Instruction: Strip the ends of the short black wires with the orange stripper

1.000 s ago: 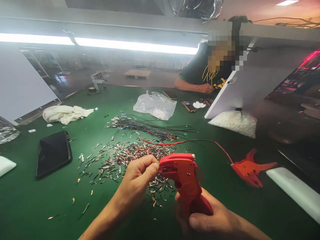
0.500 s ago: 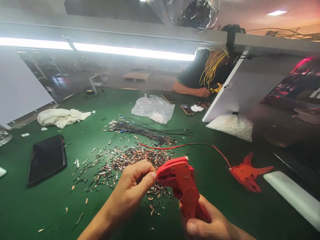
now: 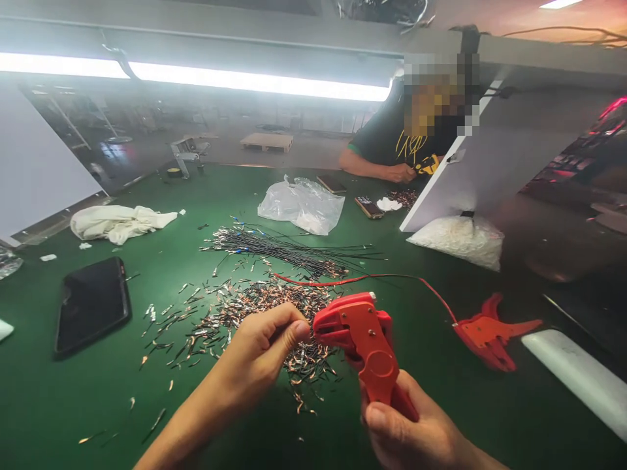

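My right hand [image 3: 416, 424] is wrapped round the handle of a red wire stripper [image 3: 375, 349], its jaws pointing left. Close to those jaws, my left hand [image 3: 269, 343] has thumb and forefinger pinched together; whatever they hold is hidden. Below and behind my hands lies a heap of wire offcuts [image 3: 264, 300], short black pieces with copper ends. Beyond it rests a bundle of black wires [image 3: 294, 251], several with pale or blue tips. A second red wire stripper [image 3: 492, 333] lies to the right, with a red wire [image 3: 343, 282] running left from it.
A black phone [image 3: 93, 303] and a white cloth [image 3: 117, 223] lie on the left. A clear plastic bag [image 3: 301, 205] rests at the back. On the right are a bag of white pieces [image 3: 460, 240] and a pale rounded bar [image 3: 573, 372]. A co-worker's hand [image 3: 401, 173] is across the table.
My right hand and the wire stripper have shifted slightly right, and a narrow gap shows between jaws and left fingertips. The camera view has moved a little. My left hand stays pinched.
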The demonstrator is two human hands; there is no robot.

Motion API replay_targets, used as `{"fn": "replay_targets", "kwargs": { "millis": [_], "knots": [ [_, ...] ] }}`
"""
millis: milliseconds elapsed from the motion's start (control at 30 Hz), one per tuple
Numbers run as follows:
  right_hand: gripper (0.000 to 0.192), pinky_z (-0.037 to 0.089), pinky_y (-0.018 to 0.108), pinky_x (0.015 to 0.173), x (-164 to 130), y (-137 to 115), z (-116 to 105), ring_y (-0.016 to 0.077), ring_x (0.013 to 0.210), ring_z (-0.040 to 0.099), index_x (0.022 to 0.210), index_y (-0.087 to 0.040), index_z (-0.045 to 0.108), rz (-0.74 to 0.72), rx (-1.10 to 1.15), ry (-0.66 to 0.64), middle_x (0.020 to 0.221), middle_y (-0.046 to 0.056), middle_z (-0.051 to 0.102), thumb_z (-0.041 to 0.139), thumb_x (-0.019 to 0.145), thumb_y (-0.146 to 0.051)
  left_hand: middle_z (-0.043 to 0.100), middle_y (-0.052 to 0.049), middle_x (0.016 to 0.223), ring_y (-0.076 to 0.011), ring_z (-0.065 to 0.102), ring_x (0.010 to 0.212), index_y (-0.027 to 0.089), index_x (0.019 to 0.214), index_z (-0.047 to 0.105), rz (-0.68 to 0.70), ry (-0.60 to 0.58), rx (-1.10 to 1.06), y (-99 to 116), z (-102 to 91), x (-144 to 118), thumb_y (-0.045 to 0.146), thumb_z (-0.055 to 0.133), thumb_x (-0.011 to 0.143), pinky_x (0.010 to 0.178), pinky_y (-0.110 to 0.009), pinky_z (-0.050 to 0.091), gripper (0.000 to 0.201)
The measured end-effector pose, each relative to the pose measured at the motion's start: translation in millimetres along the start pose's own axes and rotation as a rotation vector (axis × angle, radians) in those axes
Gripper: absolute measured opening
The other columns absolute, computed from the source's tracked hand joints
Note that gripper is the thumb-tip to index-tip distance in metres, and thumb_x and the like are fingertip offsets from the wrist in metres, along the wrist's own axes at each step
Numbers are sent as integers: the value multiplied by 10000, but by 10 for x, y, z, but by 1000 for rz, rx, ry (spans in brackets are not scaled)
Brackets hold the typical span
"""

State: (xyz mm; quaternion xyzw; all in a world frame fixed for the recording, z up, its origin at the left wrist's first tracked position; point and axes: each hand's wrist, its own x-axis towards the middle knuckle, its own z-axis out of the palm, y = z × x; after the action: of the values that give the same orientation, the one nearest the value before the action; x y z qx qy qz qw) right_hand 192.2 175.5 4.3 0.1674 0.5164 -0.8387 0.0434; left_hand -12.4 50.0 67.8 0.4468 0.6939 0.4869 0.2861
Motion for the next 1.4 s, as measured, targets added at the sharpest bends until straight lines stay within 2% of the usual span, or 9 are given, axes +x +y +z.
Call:
{"fn": "replay_targets", "kwargs": {
  "millis": [233,367,533,700,900,1067,1200,1300,1400],
  "knots": [
    [486,329,211,439,21,2,13,78,432,388,736,-183,532,-40,50,-70,519,-50,449,711,754,-634,509,39,598,-103,432,546,169,744,628,58,29,75,3,17,-27,300,513,900,503,-211,337,234],
    [498,352,234,485,26,12,-24,87,459,410,737,-168,556,-46,2,-104,543,-23,495,688,768,-648,573,38,633,-91,472,561,181,768,663,209,104,193,-23,-15,-34,210,552,910,521,-202,356,182],
    [506,352,241,500,41,61,-28,89,465,409,757,-166,568,-50,-8,-119,542,-36,469,684,765,-658,620,47,679,-92,514,653,189,791,639,428,178,351,-21,-53,-39,117,585,912,657,-205,410,151],
    [491,300,209,453,20,-1,-3,73,460,388,750,-162,554,-53,-54,-113,564,-32,482,653,803,-640,578,57,627,-99,444,619,189,778,628,533,180,396,3,-72,-29,100,585,917,605,-209,373,171],
    [505,313,233,480,6,113,-39,79,471,357,727,-175,545,-61,-61,-69,538,-54,420,680,769,-660,617,52,662,-100,432,602,195,789,620,526,117,406,-4,-79,-35,76,537,931,686,-260,395,203],
    [528,320,235,494,-15,238,-26,75,478,314,779,-190,549,-66,-23,36,536,-82,357,707,736,-692,593,46,642,-74,523,581,178,804,641,416,73,322,11,-77,-58,109,535,925,541,-171,393,175],
    [555,334,235,468,-7,157,0,74,433,337,728,-183,552,-31,-24,-23,484,-81,365,662,750,-727,561,59,568,-66,509,504,174,747,635,291,-5,253,23,-80,-59,157,513,937,487,-156,392,226],
    [517,330,215,452,9,25,17,78,442,394,716,-169,542,-36,-22,-102,509,-67,401,642,801,-669,608,40,604,-73,525,528,172,747,664,278,54,265,41,-85,-47,167,548,916,499,-165,403,206],
    [513,340,207,477,15,-95,30,83,500,440,716,-145,556,-63,-83,-177,567,-34,464,604,844,-639,641,28,630,-77,547,553,169,735,669,345,107,289,63,-88,-36,140,565,899,516,-171,414,196]
  ]
}}
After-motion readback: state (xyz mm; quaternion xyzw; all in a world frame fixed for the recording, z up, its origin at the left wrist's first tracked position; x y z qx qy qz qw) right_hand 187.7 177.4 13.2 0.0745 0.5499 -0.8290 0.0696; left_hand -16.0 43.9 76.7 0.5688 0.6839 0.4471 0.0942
